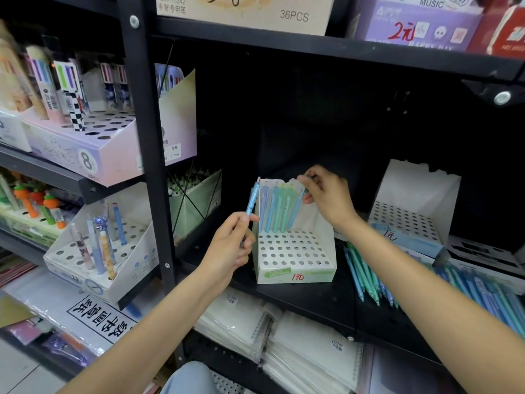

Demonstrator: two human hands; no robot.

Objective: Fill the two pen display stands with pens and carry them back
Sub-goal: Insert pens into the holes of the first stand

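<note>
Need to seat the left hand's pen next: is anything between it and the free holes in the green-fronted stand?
Nothing visible blocks it. The left hand holds a blue pen just beside the stand, left of its wall. Only the back row holds pens, where the right hand is seating one; the front rows lie open.

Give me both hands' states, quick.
Left hand: holding a blue pen.
Right hand: pinching a pen in the stand.

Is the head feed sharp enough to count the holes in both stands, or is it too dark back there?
Head view: green stand well lit, holes countable; right stand dimmer, holes still visible; shelf back black; left edge blurred, frame edges curved by the wide-angle lens.
</note>
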